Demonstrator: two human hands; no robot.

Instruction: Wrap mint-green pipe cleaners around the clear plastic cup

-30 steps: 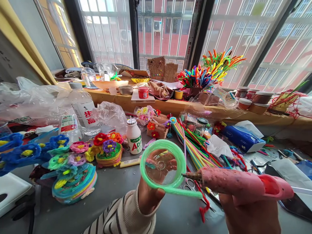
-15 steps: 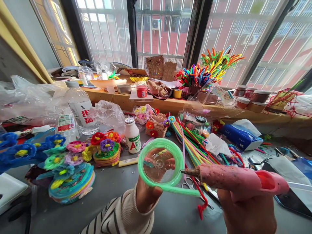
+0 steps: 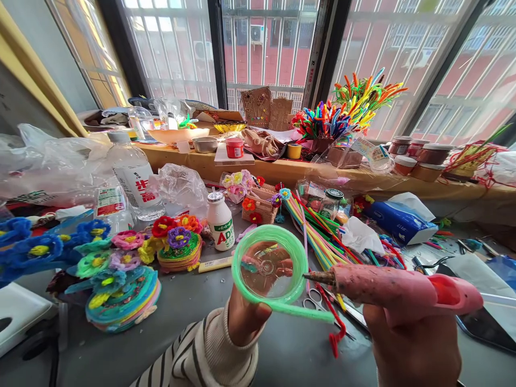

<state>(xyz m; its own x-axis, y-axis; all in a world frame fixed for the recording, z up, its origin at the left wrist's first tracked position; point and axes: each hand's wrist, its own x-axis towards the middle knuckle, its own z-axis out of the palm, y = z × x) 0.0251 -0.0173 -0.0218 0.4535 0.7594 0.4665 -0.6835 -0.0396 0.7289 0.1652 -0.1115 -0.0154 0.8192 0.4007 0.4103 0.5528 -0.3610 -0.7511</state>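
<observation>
My left hand [image 3: 248, 317], in a striped sleeve, is closed around a clear plastic cup [image 3: 266, 269] held with its open end toward me. A light green pipe cleaner [image 3: 300, 258] is wound round the cup's rim, and its loose end sticks out to the right. In my right hand [image 3: 415, 344] is a pink hot glue gun [image 3: 395, 290], gripped by its handle. The gun's dark nozzle points left and sits at the right side of the green coil; whether it touches cannot be made out. Most fingers of both hands are hidden.
Pipe-cleaner flower pieces [image 3: 121, 298] stand at left beside a white drink bottle [image 3: 220, 226] and a large water bottle [image 3: 135, 183]. Behind the cup lie loose pipe cleaners [image 3: 310, 231], scissors [image 3: 316, 301] and a red pipe cleaner [image 3: 336, 333]. A blue tissue pack [image 3: 397, 223] is at right.
The view has shifted slightly. Both hands, the cup and the glue gun appear a little further right in the picture, with their grips and the nozzle's place beside the coil about the same.
</observation>
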